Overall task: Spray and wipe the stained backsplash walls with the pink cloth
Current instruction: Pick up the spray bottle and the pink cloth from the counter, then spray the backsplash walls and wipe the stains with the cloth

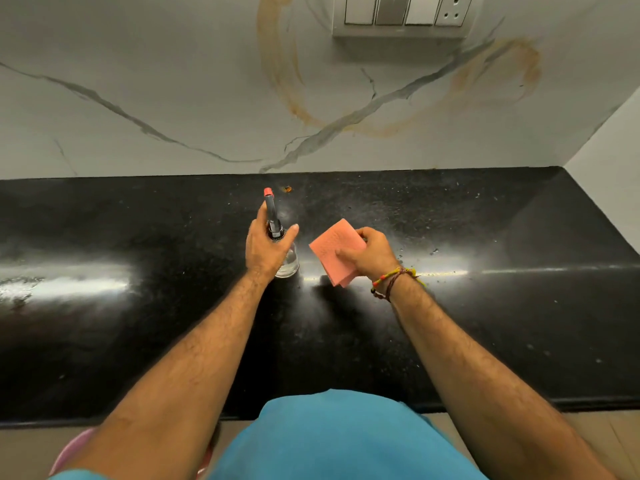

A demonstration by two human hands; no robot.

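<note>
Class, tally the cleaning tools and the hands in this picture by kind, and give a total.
Clear spray bottle with red nozzle: 1
Folded pink cloth: 1
Bare hands: 2, left hand and right hand
Total: 4

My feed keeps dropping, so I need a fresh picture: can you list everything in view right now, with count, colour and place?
backsplash wall: one, white with grey veins, behind the counter
stains: two looping smears, orange-brown, on the wall below and beside the switch panel
switch panel: one, silver and white, top of the wall
counter: one, glossy black, speckled with droplets
orange spot: one, on the counter near the wall
spray bottle: one, clear with black head and red nozzle, in the left hand
cloth: one, pink, folded, in the right hand
wristbands: several threads, red, yellow and brown, right wrist
shirt: blue, bottom centre
hands: left hand, right hand, both over the counter
</note>
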